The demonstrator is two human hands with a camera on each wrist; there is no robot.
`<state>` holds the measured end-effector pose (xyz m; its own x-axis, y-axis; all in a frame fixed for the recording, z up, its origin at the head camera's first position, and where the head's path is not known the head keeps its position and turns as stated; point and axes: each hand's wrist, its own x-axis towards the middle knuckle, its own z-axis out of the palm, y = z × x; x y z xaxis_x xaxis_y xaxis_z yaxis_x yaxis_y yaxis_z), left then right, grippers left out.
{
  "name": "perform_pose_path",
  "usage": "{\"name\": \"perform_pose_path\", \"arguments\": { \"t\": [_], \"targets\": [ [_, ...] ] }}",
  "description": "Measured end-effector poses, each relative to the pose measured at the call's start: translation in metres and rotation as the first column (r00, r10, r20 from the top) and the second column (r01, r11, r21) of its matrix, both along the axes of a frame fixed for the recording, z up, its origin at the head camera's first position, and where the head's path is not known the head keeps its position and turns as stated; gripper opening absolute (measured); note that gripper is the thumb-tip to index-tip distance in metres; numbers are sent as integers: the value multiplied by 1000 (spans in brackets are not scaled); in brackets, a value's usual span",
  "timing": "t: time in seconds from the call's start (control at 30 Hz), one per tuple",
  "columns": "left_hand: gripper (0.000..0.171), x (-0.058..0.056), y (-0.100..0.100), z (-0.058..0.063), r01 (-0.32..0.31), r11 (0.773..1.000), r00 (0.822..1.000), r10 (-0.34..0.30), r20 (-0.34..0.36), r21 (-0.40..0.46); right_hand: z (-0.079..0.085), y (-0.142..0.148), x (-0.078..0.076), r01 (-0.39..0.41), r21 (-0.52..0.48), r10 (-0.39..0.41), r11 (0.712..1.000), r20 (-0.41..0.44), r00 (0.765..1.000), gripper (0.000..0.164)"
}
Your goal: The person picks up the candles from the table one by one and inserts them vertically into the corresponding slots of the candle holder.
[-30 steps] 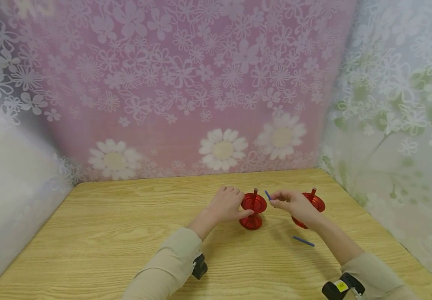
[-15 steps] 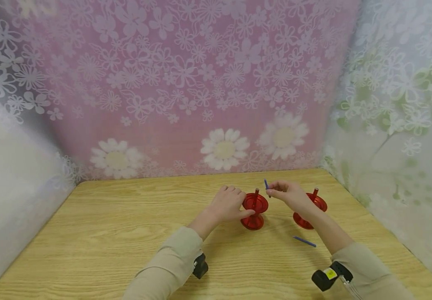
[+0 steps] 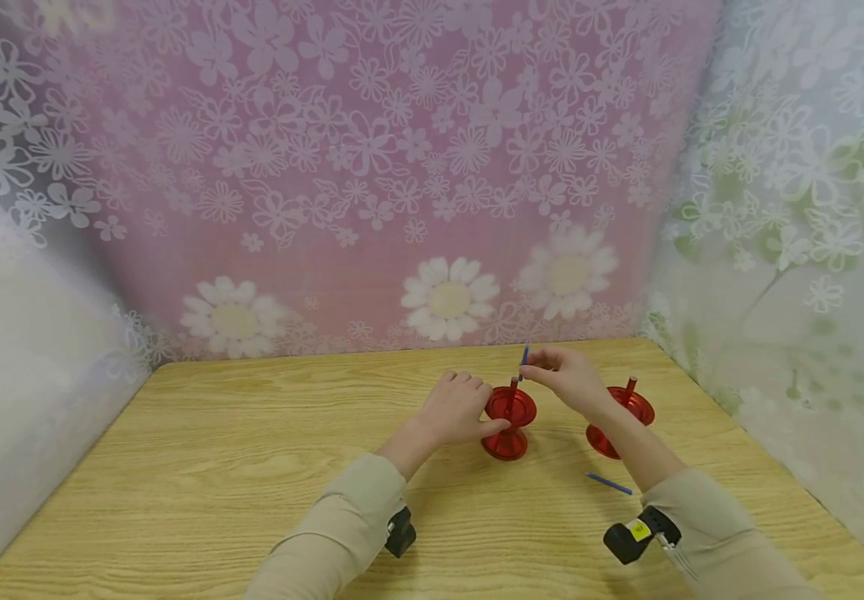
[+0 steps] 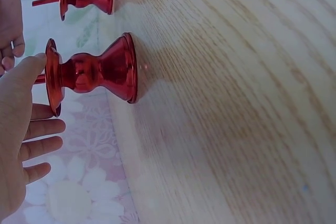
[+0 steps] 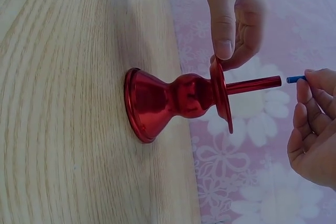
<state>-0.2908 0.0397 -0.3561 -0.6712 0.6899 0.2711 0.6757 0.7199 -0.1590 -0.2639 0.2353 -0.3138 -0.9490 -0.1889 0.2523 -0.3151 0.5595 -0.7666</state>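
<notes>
Nearer the red stem (image 5: pixel 254 85) now: the blue stick (image 3: pixel 526 357), carried leftward by my right hand (image 3: pixel 570 382).
I pinch the stick between thumb and fingers, its lower end close to the stem's tip but apart; my left hand (image 3: pixel 456 408) grips the dish edge of the upright red holder (image 5: pixel 191 95) on the table (image 3: pixel 252 467). Best, I'd judge, to brace that edge, match the stick's lean to the stem, and press lightly.

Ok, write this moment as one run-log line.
left hand: holds left red stand; right hand: pinches blue stick, apart from stand's tube; right red stand: upright, no stick fitted; other blue stick: on table
</notes>
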Motion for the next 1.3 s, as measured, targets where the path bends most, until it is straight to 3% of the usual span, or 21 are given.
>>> {"name": "perform_pose_path", "arguments": {
  "t": [0.3, 0.8, 1.3],
  "targets": [
    [43, -1, -1, -2, 3, 1000, 1000, -3, -13, -11, -8, 0, -11, -8, -11, 8, 1000, -26, 1000, 21],
    [42, 0, -1, -2, 16, 1000, 1000, -16, -25, -6, -8, -2, -11, -13, 0, 13, 1000, -36, 999, 19],
    [42, 0, -2, -2, 16, 1000, 999, -16, -32, -3, -7, -1, -15, -30, 88, 39, 996, -107, 994, 15]
  ]
}}
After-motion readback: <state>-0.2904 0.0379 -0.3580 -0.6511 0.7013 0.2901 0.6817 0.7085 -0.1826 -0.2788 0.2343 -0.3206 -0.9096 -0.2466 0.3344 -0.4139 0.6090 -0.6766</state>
